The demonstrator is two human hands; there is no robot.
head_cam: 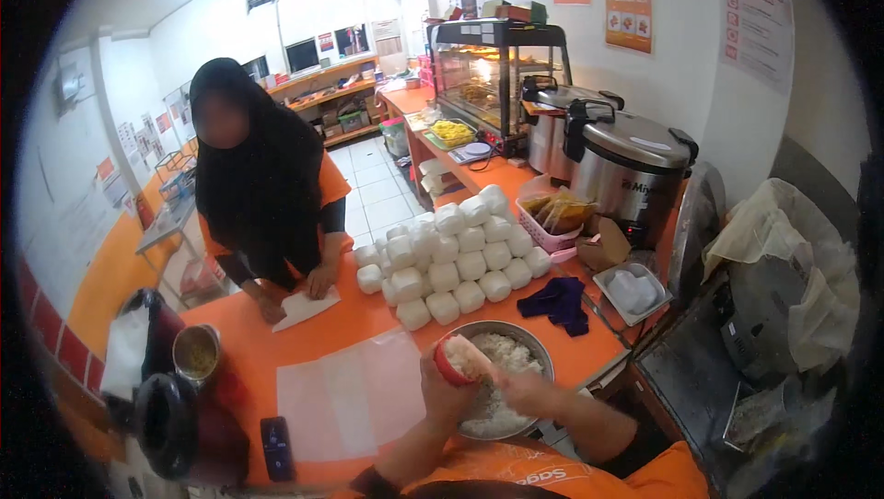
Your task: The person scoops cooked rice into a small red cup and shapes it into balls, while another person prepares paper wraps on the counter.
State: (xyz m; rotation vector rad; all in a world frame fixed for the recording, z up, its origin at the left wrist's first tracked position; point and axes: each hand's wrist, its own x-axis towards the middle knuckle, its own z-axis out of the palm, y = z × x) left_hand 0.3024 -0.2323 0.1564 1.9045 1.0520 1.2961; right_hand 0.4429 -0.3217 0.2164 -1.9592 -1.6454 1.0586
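My left hand (445, 392) grips a red cup (452, 364) filled with cooked rice, tilted over a round metal bowl (550, 361). My right hand (528, 392) holds a pale rice paddle (473, 355), its blade against the rice at the cup's mouth. More cooked rice (507, 354) lies in the bowl below. Sheets of translucent paper (352, 395) are spread on the orange table left of my hands. Beyond the bowl stands a stacked pile of white wrapped bundles (445, 250). A dark purple cloth (556, 304) lies crumpled beside the bowl.
Across the table (242, 361), a person (269, 174) presses both hands on folded white paper (307, 307). A phone (277, 448) and metal container (197, 354) sit left. Rice cookers (628, 161), a pink basket (545, 230) and a square metal tray (633, 293) stand right.
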